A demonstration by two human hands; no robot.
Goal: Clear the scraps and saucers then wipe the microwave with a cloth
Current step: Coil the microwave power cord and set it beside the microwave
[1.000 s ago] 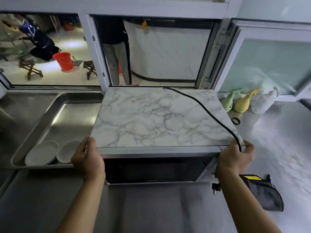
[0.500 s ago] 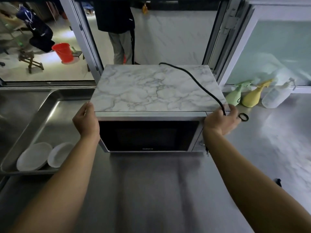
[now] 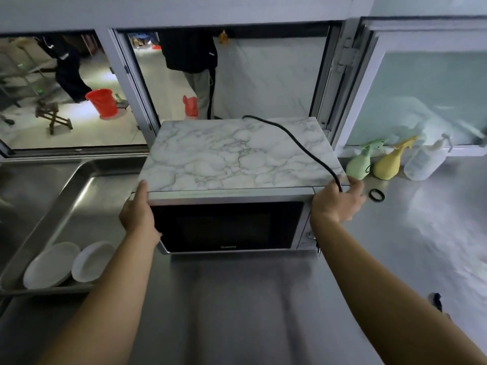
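A stainless-steel counter (image 3: pixel 232 299) runs below a row of service windows (image 3: pixel 263 75). The microwave (image 3: pixel 232 206), with a marble-patterned top, stands at the centre of the counter, door closed and facing the camera. The left hand (image 3: pixel 137 212) grips its upper left front corner, thumb on the top edge. The right hand (image 3: pixel 338 200) grips the upper right front corner and holds the black power cord (image 3: pixel 303 146), which crosses the top toward 12 o'clock. At 9 o'clock, a steel tray (image 3: pixel 79 196) holds two white saucers (image 3: pixel 71 264) side by side. At 2 o'clock stand three spray bottles (image 3: pixel 390 162); a black ring (image 3: pixel 376 195) lies just beside the right hand.
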